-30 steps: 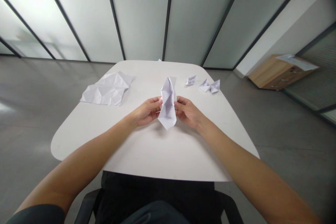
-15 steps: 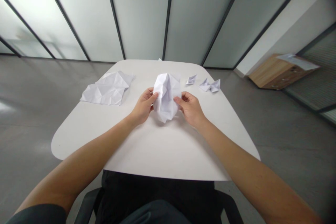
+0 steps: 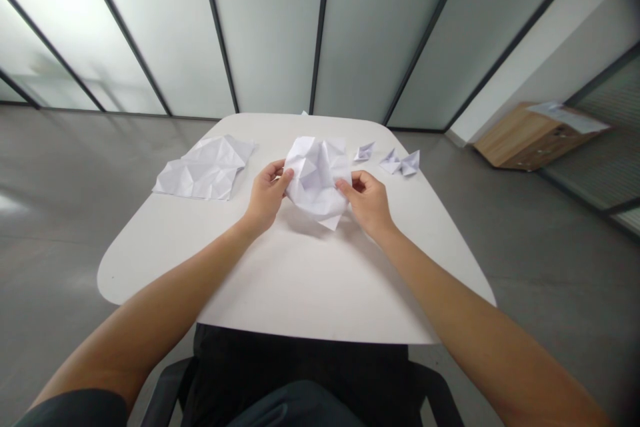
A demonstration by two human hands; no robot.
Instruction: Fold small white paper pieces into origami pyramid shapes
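A creased sheet of white paper point(image 3: 320, 180) is held up over the middle of the table, partly spread, with fold lines across it and one corner pointing down toward me. My left hand point(image 3: 269, 192) pinches its left edge, thumb on the front. On the opposite edge my right hand point(image 3: 369, 200) grips the same sheet, thumb on top and fingers curled behind. The backs of the fingertips are hidden by the paper.
Creased white sheets point(image 3: 205, 168) lie on the left of the white table point(image 3: 310, 293). Several small folded paper pieces point(image 3: 364, 151) sit at the right rear. A wooden cabinet point(image 3: 535, 137) stands on the floor at right. Frosted glass panels point(image 3: 270, 27) rise behind the table.
Both hands have moved apart a little, the left one leftward and slightly up. Between them the paper has opened wider and flatter, its lower corner shifting right.
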